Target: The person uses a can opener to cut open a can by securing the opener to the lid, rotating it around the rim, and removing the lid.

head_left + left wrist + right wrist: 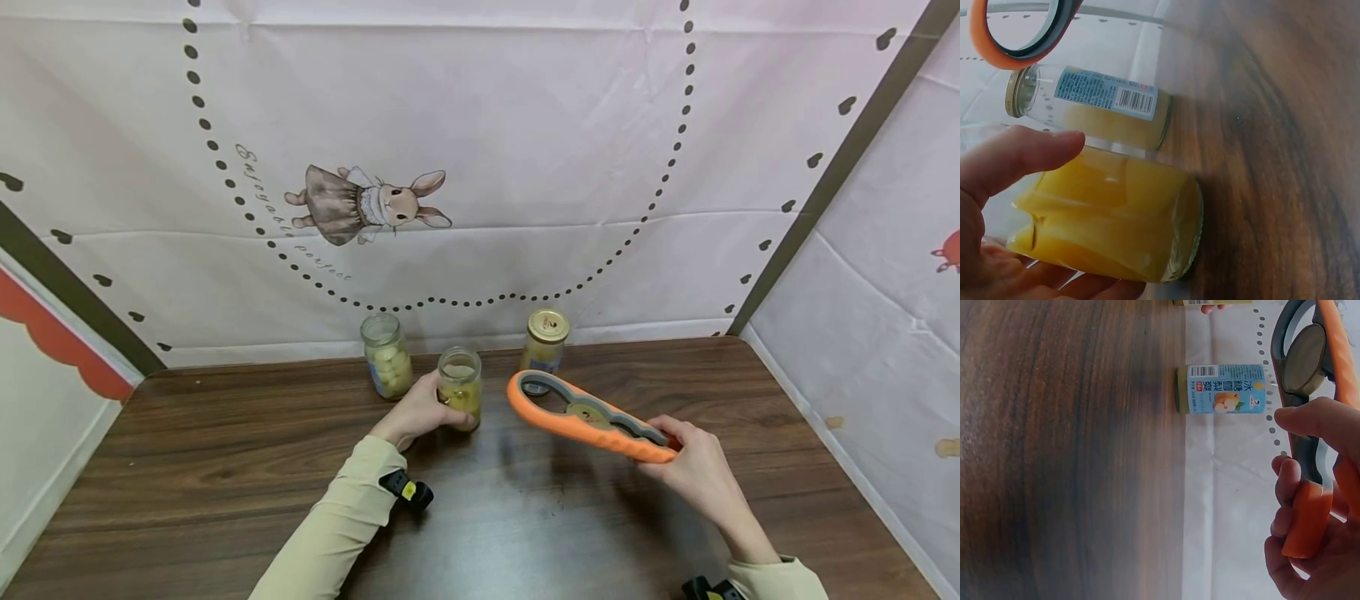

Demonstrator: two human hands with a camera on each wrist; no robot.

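In the head view, a lidded jar (543,343) is seen on the worktop (225,467). To its left, an open-topped jar (461,385) is gripped by the left hand (422,412); farther left of it, a 2nd glass jar (391,367) is shown. Before the lidded jar, an orange-and-grey tool (588,412) is held by the right hand (693,468).

In the left wrist view, the open-topped jar, nearer than the lidded jar, is clasped between thumb and fingers.

In the right wrist view, the tool is clasped beside the lidded jar's blue label (1225,389).
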